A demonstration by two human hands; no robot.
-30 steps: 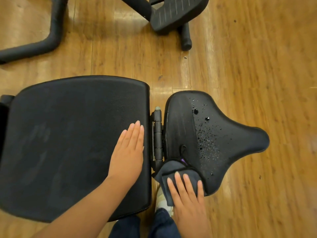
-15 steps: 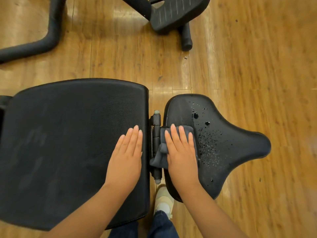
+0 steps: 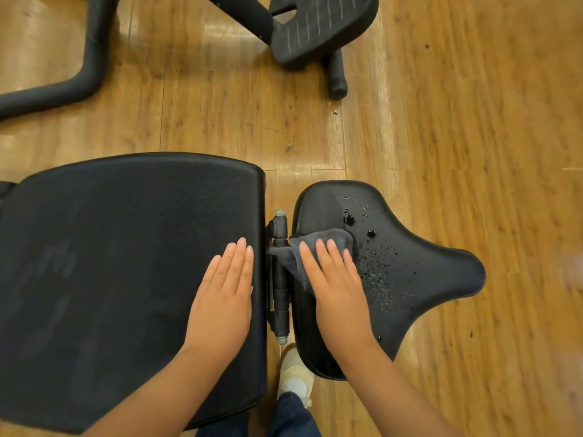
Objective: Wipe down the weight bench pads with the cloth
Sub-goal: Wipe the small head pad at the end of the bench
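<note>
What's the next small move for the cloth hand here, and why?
Probably slide the right hand and the cloth rightward across the seat pad. The droplets sit just beyond the cloth's right edge, unwiped, and the hand already presses the cloth flat. The left hand rests flat on the back pad and can stay as a brace.

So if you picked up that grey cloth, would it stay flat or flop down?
Probably flop. The grey cloth already bunches into soft folds and sags off the seat pad over the hinge. It looks thin, so likely light. Under the right hand, near the droplets, it may be damp and cling.
</note>
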